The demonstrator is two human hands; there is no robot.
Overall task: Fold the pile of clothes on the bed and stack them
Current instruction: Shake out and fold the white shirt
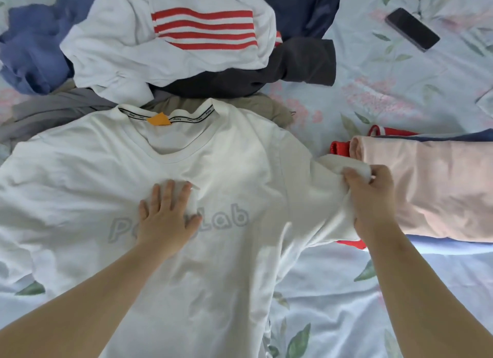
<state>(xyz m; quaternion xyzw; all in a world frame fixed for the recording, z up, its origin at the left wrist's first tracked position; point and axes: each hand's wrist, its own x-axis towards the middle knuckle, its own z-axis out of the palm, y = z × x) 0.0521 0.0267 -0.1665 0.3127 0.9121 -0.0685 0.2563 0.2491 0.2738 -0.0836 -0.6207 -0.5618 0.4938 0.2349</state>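
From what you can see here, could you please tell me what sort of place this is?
Most likely a bedroom at home. The working surface is a floral bedsheet, an unfolded pile of clothes lies beyond a spread-out white T-shirt, and a phone lies on the sheet.

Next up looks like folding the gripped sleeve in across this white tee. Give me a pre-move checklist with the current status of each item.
1. White T-shirt lies front up, collar away from the person: ok.
2. Left hand presses flat on the chest print to anchor it: ok.
3. Right hand grips the sleeve end: ok.
4. Chest fabric smooth: not ok, creases bunch beside the left hand.
5. Opposite sleeve laid flat: cannot tell, it runs off the picture's edge.
6. Phone clear of the fold path: ok, it lies far off, beyond the folded pink garment.
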